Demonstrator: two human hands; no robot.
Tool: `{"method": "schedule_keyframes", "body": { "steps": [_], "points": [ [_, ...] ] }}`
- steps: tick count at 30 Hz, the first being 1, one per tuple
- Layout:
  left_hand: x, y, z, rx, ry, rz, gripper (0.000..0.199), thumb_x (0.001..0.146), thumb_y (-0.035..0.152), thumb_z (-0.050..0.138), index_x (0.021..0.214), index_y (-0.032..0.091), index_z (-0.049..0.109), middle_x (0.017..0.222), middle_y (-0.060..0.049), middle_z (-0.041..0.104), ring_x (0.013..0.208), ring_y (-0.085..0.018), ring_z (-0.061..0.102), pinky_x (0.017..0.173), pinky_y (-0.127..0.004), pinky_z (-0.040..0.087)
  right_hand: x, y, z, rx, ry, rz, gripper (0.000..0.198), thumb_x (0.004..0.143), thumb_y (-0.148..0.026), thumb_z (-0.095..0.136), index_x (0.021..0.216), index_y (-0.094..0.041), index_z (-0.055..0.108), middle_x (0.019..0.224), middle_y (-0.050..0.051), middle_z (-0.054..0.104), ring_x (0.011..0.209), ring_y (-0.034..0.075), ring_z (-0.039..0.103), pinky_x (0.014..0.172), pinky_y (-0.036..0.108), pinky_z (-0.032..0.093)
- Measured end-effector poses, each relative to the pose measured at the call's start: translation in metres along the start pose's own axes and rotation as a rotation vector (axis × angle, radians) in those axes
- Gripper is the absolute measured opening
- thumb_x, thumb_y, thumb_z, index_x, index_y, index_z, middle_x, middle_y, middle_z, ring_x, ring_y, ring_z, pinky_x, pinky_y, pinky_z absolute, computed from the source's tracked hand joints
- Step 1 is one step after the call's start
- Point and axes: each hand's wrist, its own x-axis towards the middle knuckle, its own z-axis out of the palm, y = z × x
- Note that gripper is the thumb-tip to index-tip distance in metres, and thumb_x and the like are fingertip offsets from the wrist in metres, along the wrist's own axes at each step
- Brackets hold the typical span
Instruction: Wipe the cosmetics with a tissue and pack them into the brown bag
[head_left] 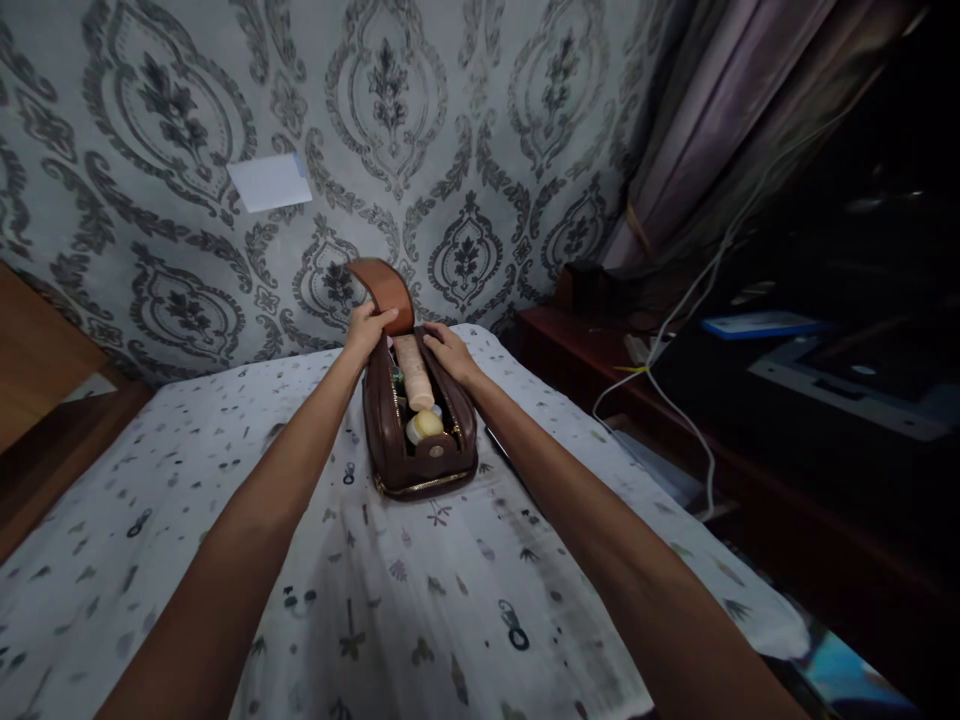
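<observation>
A dark brown leather toiletry bag (380,450) stands unzipped on the patterned sheet. Its lighter tan flap (391,300) is folded back at the far end. My left hand (367,330) grips the far left side of the bag, thumb against the base of the flap. On the opposite side, my right hand (450,352) holds the far right rim, fingers over the edge. Inside lie a beige tube (414,375) with its cap toward me and a round pale yellow container (426,425). Other small items beside the tube are partly hidden.
The white printed sheet (405,600) covers the bed up to a grey damask wall. A dark thin object (506,455) lies right of the bag, partly behind my forearm. White cables (686,420) hang by a dark red table (547,340). Wooden furniture (45,370) stands left.
</observation>
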Motion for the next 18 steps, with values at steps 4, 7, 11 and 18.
{"method": "schedule_keyframes", "body": {
  "steps": [4,7,11,18],
  "points": [
    [-0.010,0.012,0.001,0.060,-0.037,0.070,0.038,0.062,0.031,0.075,0.095,0.013,0.072,0.101,-0.007,0.077,0.099,-0.025,0.069,0.094,-0.036,0.053,-0.004,-0.006,-0.003,-0.028,0.013,0.009,0.040,0.088,-0.027,0.057,0.126,-0.017,0.065,0.134,0.009,0.067,0.127,0.025,0.060,0.114,0.043,0.041],
    [-0.018,0.020,0.003,0.122,-0.067,0.123,0.040,0.068,0.040,0.074,0.098,0.013,0.073,0.103,-0.007,0.077,0.099,-0.024,0.069,0.094,-0.035,0.053,-0.008,-0.010,-0.007,-0.043,0.031,0.016,0.037,0.090,-0.027,0.056,0.124,-0.017,0.067,0.131,0.010,0.069,0.125,0.026,0.061,0.114,0.045,0.041],
    [-0.028,0.026,0.002,0.300,-0.113,0.204,0.040,0.081,0.049,0.066,0.095,0.013,0.074,0.094,-0.007,0.078,0.092,-0.024,0.070,0.089,-0.033,0.054,-0.019,-0.014,-0.012,-0.046,0.051,0.022,0.033,0.090,-0.028,0.055,0.118,-0.019,0.071,0.125,0.008,0.072,0.122,0.026,0.063,0.114,0.046,0.041],
    [-0.049,0.032,-0.003,0.470,-0.194,0.255,0.038,0.086,0.047,0.060,0.094,0.013,0.075,0.092,-0.006,0.077,0.093,-0.024,0.069,0.093,-0.035,0.052,-0.055,-0.028,-0.015,0.014,0.077,-0.012,0.035,0.093,-0.038,0.052,0.118,-0.023,0.071,0.124,0.005,0.073,0.121,0.024,0.064,0.111,0.044,0.044]
  ]
}}
